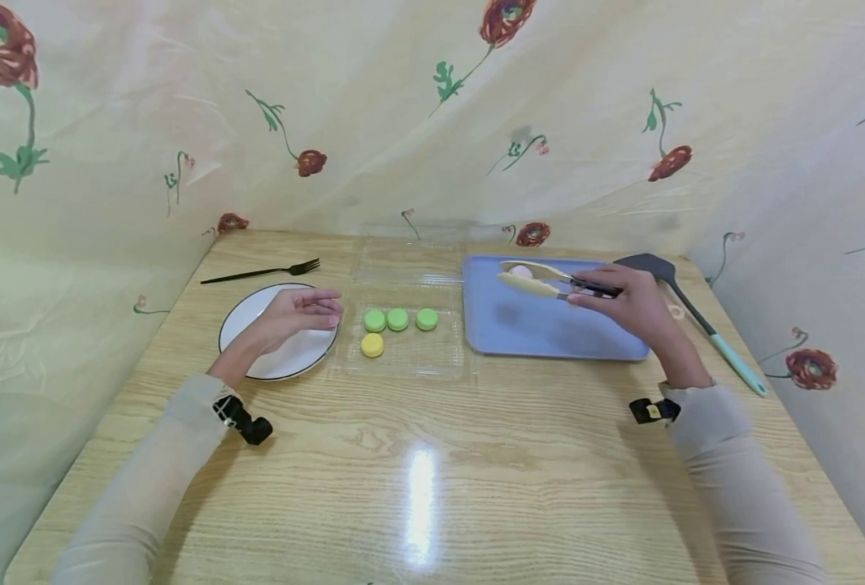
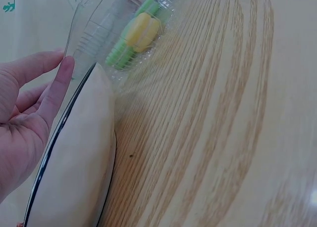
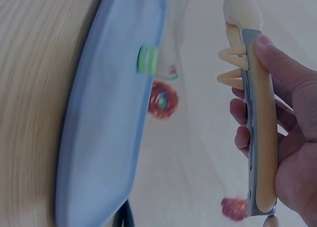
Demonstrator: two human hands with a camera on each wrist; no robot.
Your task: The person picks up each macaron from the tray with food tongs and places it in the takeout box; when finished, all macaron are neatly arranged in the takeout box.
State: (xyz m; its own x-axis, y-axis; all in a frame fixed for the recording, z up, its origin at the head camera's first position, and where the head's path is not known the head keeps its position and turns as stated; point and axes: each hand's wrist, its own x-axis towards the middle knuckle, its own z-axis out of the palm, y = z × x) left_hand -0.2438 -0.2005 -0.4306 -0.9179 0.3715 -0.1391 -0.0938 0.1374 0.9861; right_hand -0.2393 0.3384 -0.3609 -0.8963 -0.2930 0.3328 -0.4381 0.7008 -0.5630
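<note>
My left hand is over the white, dark-rimmed plate. Its thumb and finger pinch the left edge of a clear plastic box, which has its lid raised at the back. Inside the box are three green macarons and a yellow macaron. My right hand grips cream-tipped tongs above the blue tray. Between the tong tips is a pale pink macaron. The right wrist view shows a green macaron on the tray, which I cannot make out in the head view.
Behind the plate lies a black fork. A dark spatula with a mint handle lies along the tray's right side, with a small ring-shaped thing near it. Flower-patterned cloth hangs at the table's back and sides.
</note>
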